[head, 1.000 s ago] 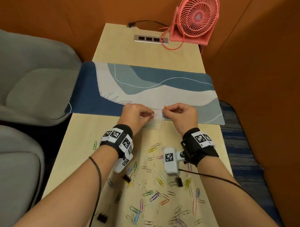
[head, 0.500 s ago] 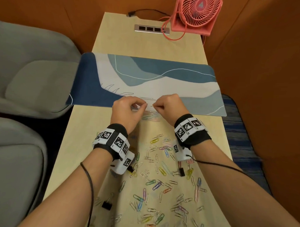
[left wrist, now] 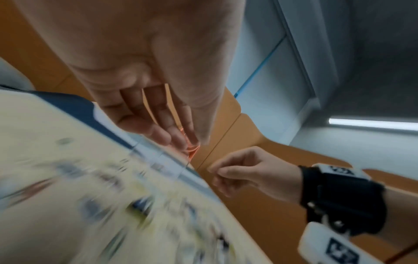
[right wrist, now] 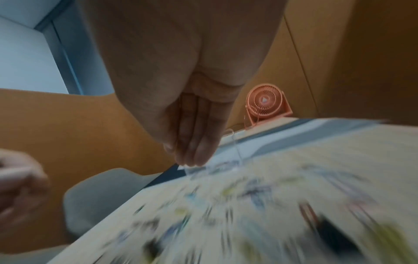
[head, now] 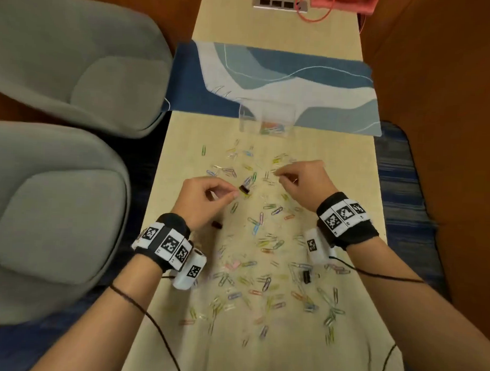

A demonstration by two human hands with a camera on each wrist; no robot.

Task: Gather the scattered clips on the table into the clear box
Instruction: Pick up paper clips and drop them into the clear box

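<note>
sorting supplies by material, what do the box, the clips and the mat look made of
Box: clear hard plastic, probably acrylic; the mat shows through its walls.
Clips: thin bent wire in mixed colours, likely coated metal; too blurred to be sure.
Mat: flat, matte, printed blue and white; fabric or rubber top, can't tell.

**Around the bench**

Pale wood bench (head: 271, 30), long and narrow, running away from the camera. Across it, a blue and white mat (head: 283, 84) with wavy bands and a thin white line. At the far end, a silver socket strip (head: 280, 4) set into the wood; just right of it, a pink fan (right wrist: 265, 105) with its cord (head: 316, 17) looping over the surface. To the left, two grey chairs (head: 75, 68), one behind the other. Orange walls (head: 450, 81) on both sides. Blue striped carpet (head: 399, 190) beneath. In the left wrist view, a lit ceiling strip (left wrist: 373, 123).
</note>
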